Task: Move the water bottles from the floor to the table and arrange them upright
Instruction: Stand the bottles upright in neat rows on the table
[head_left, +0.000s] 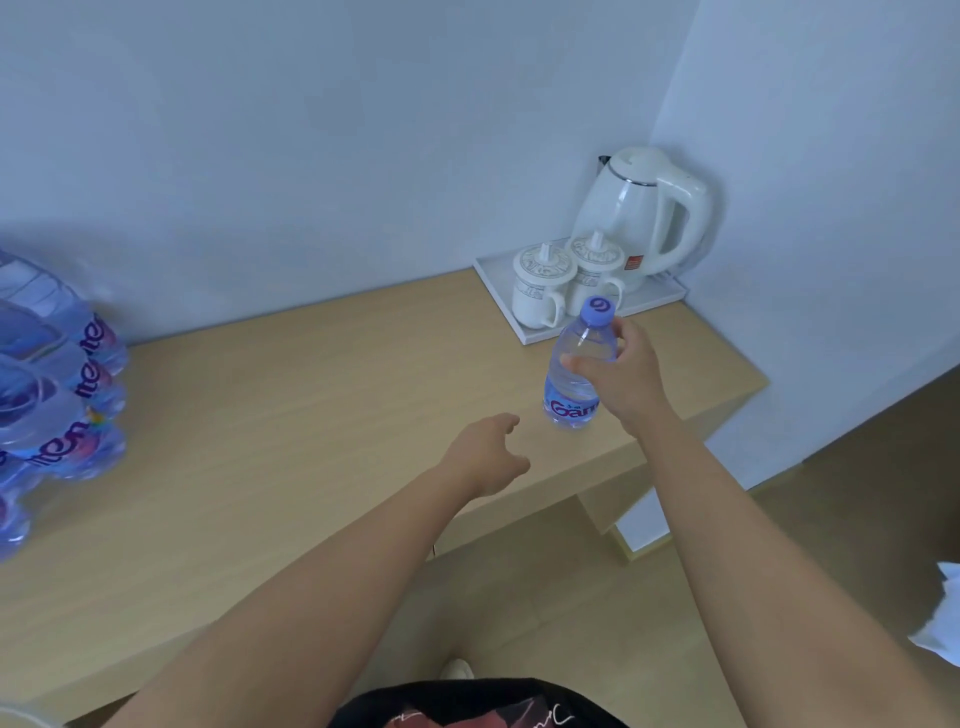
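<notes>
The right hand (621, 376) grips the clear purple-capped plastic water bottle (576, 364), hiding part of its label. It stands upright, cap up, on the pale wooden table (311, 415). The left hand (488, 452) hovers relaxed, holding nothing.

On the light wooden tabletop (291, 415), a clear plastic water bottle with a purple cap (576, 364) stands upright near the right front edge. Just behind it sits a flat white rectangular tray (498, 283) in the back right corner, carrying two lidded white ceramic mugs (566, 283) before a white electric kettle (644, 218). A shrink-wrapped pack of water bottles (52, 395) lies at the far left.
</notes>
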